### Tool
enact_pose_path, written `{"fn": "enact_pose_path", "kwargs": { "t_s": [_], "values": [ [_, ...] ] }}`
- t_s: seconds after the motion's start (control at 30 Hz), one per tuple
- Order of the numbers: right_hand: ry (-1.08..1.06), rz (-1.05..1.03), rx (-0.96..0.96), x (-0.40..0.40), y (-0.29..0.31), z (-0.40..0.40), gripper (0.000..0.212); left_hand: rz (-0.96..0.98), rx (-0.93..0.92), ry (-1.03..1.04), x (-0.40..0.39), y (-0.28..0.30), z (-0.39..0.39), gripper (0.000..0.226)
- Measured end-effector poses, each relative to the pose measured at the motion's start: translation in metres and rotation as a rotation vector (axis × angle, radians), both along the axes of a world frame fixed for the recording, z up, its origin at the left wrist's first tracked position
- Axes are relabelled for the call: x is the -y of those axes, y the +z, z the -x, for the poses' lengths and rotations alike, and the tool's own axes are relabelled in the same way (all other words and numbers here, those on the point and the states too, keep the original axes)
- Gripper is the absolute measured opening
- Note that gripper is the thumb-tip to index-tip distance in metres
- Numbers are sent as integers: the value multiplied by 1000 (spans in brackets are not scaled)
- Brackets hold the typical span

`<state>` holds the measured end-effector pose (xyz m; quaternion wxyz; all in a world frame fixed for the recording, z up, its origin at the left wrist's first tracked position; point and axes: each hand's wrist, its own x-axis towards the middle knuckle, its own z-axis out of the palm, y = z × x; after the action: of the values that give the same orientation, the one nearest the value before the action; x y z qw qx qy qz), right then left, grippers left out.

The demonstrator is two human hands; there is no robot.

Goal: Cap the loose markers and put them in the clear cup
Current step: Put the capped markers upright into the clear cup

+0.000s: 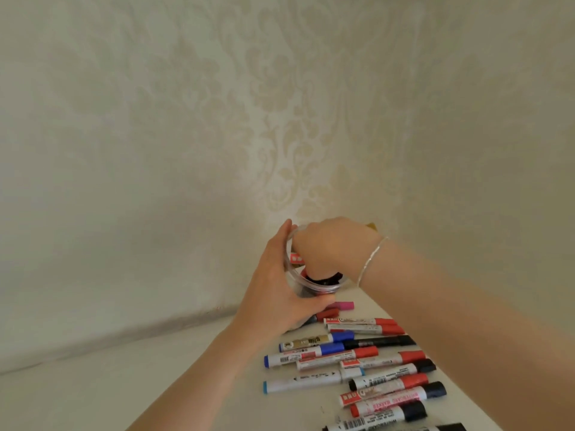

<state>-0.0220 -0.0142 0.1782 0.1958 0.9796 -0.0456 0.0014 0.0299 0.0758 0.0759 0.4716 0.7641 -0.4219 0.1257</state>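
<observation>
Both hands at the clear cup — left wrapped round it, right fingers curled inside, grip hidden.

The cup is clear plastic, tilted with its mouth toward me, raised off the desk; red and dark markers show through its wall. My left hand wraps its side, and my right hand reaches into its mouth. The loose markers lie in a row just below it, mostly white barrels with red, blue or black caps, pointing roughly left to right, several touching or overlapping. A pink cap lies beside the cup.
</observation>
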Motion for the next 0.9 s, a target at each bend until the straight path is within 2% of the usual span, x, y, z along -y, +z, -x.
{"fn": "enact_pose_path", "kwargs": {
  "t_s": [0.2, 0.27, 0.33, 0.47, 0.57, 0.67, 0.8, 0.9],
  "values": [
    [-31, -47, 55, 16, 27, 4, 9, 29, -16, 14, 0, -3, -7, 116],
    [-69, 9, 21, 13, 28, 7, 9, 48, -22, 26, -2, -5, -10, 115],
    [-80, 149, -6, 6, 22, 5, 7, 59, -16, 27, -3, -7, -12, 114],
    [-44, 298, -89, -7, 7, -12, 39, 16, 2, 17, -4, -13, -12, 110],
    [-47, 193, -212, -11, 7, -20, 36, -22, -10, 12, -5, -16, -14, 107],
    [-42, 13, -336, -8, 10, -29, 15, -27, -40, -6, -7, -18, -17, 109],
    [-40, -205, -327, 0, 10, -30, 28, -29, -28, -8, -8, -20, -21, 109],
    [-26, -258, -278, 6, 6, -31, 21, -19, -51, -12, -10, -21, -25, 112]
  ]
}}
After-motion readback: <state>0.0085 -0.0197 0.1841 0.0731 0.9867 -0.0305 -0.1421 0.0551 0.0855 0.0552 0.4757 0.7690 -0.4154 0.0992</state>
